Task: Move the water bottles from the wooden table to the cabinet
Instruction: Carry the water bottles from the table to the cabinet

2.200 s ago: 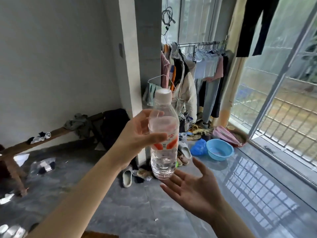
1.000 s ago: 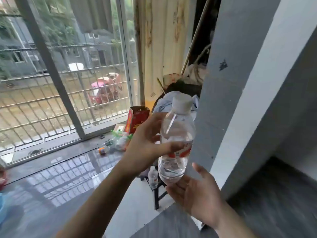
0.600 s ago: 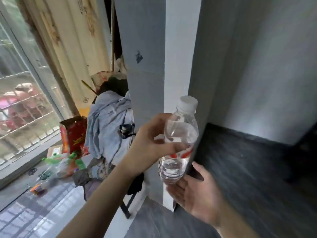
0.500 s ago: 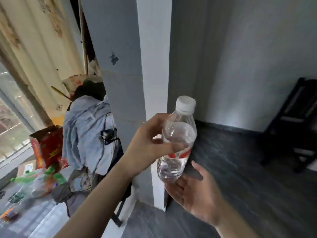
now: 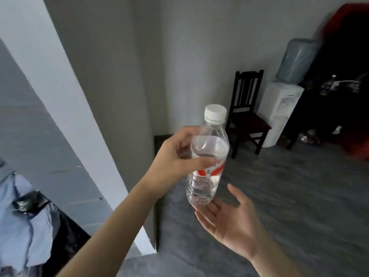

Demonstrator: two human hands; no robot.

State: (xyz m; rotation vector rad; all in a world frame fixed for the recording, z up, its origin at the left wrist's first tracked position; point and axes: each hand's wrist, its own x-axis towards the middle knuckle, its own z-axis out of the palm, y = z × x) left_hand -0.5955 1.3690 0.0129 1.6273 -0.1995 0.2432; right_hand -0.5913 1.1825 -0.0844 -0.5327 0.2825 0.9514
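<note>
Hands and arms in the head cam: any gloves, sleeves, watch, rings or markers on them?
None visible. The left hand and right hand are bare, with no gloves or rings to be seen. Both forearms are uncovered as far as the frame shows them, with no sleeve edge in sight. No watch, wristband, tape or tracking marker shows on either wrist. Fingernails look short and unpainted where they show.

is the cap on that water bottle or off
On: the white cap sits on the water bottle, which the left hand holds.
</note>
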